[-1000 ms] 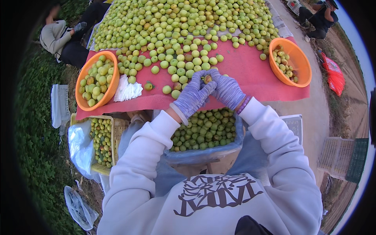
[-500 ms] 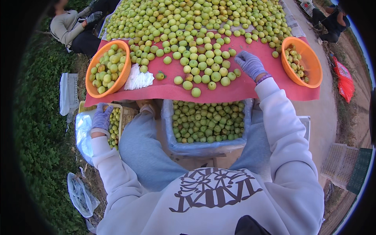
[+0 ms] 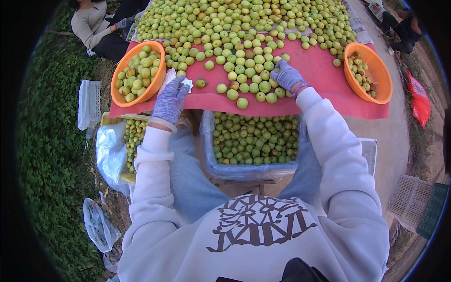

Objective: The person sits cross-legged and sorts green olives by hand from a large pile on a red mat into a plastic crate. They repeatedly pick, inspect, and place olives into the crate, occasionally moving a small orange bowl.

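Note:
Many round yellow-green fruits (image 3: 253, 88), jujube-like, lie spread on a red cloth (image 3: 319, 89) over the table before me. My right hand (image 3: 287, 76), gloved in purple-grey, reaches to the right edge of the loose fruits. Its fingers curl down among them, and what they hold, if anything, is hidden. My left hand (image 3: 170, 101), in the same kind of glove, is at the cloth's front edge beside some white paper (image 3: 187, 83). Its fingers stretch forward over part of the paper, with no fruit visible in them. Below the table edge, between my knees, stands a blue-lined crate (image 3: 249, 171) full of fruits.
Orange baskets of fruits stand at the left (image 3: 160, 75) and right (image 3: 376, 70) of the cloth. A yellow crate (image 3: 129, 177) with fruits is by my left knee. Stacked crates (image 3: 411, 199) lie at right. Another person (image 3: 91, 23) sits far left, a second (image 3: 401, 30) far right.
My left hand has risen from the yellow crate to the cloth's edge by the white paper. The right hand has moved left and in among the loose fruits. The view has shifted slightly.

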A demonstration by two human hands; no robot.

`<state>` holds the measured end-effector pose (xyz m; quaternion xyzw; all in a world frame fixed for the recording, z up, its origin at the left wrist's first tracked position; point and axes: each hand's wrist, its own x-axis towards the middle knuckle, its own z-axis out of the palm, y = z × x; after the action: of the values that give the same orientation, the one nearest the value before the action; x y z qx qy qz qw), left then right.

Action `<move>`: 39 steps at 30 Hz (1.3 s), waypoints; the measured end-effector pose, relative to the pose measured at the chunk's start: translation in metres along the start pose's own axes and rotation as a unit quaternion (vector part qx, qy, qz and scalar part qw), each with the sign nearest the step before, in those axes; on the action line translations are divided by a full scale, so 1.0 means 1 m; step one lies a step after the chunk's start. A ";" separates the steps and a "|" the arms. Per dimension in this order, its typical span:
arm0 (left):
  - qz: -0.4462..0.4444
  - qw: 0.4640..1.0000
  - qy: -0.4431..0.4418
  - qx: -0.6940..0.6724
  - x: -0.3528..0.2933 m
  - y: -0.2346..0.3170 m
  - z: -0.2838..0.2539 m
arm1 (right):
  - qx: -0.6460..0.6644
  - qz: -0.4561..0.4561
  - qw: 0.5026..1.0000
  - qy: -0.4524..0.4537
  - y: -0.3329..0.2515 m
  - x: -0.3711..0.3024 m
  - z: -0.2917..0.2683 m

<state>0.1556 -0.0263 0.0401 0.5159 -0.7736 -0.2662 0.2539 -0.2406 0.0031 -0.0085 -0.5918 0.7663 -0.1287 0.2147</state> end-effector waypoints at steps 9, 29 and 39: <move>0.143 0.945 -0.153 0.250 0.010 0.069 0.122 | 0.512 0.146 0.843 -0.077 0.015 -0.002 -0.044; 0.134 0.964 -0.042 0.227 0.075 0.065 0.143 | -0.108 -0.169 0.965 -0.169 -0.018 -0.033 -0.036; 0.218 0.955 -0.085 0.181 0.108 0.100 0.163 | -0.149 -0.173 0.940 -0.254 -0.039 -0.044 -0.025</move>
<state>-0.0564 -0.0703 0.0015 0.3479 -0.9210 -0.1029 0.1418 -0.2099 0.0332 0.0385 -0.7533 0.5827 0.1068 0.2856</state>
